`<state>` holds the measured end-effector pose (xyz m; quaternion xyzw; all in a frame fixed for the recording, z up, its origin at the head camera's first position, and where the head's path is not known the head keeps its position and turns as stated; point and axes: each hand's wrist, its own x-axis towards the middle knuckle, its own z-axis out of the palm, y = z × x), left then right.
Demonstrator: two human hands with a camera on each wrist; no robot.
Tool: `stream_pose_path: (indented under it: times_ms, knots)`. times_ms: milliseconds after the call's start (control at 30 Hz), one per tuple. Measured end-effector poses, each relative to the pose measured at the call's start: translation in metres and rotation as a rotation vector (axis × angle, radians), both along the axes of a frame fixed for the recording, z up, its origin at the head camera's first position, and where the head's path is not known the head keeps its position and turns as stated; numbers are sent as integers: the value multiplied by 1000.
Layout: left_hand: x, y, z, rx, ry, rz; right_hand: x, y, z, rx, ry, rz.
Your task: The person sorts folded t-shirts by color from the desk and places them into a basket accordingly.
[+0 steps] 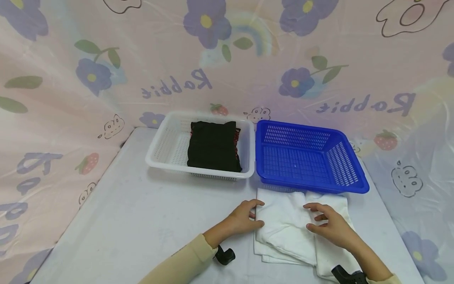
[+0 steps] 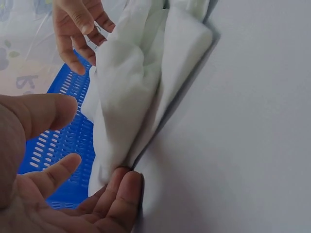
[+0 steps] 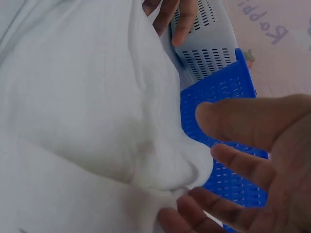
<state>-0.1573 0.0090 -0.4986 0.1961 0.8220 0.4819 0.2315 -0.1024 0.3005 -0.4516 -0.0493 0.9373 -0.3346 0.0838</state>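
Note:
A white garment [image 1: 283, 225], partly folded into layers, lies on the table in front of the blue basket. My left hand [image 1: 246, 217] is at the garment's left edge, thumb and fingers spread apart; in the left wrist view, the lower fingers [image 2: 124, 194] touch the cloth's edge. Over the right part of the garment is my right hand [image 1: 331, 225], thumb held away from the loosely bent fingers. In the right wrist view its lower fingertips [image 3: 170, 218] are right at a fold of the cloth [image 3: 97, 107]. Neither hand grips the cloth.
A blue plastic basket [image 1: 312, 185] stands just behind the garment. Beside it on the left, a white basket [image 1: 170, 157] holds a folded black garment [image 1: 213, 146] with a red-patterned edge. A printed curtain [image 1: 241, 59] hangs behind the white table [image 1: 159, 213].

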Motion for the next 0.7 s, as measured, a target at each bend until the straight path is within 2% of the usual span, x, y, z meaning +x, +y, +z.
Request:
stream_pose_path:
  times_ms: [267,533,700]
  knots:
    - [-1,4,-1,-22,7,-6,0,-5,-4,40,0,-7]
    - [-3,10,-4,-7,-35,-28,-3,-7,-13,55,42,-2]
    - [-2,15,-7,-4,-9,-46,-5,-10,-18,52,48,-17]
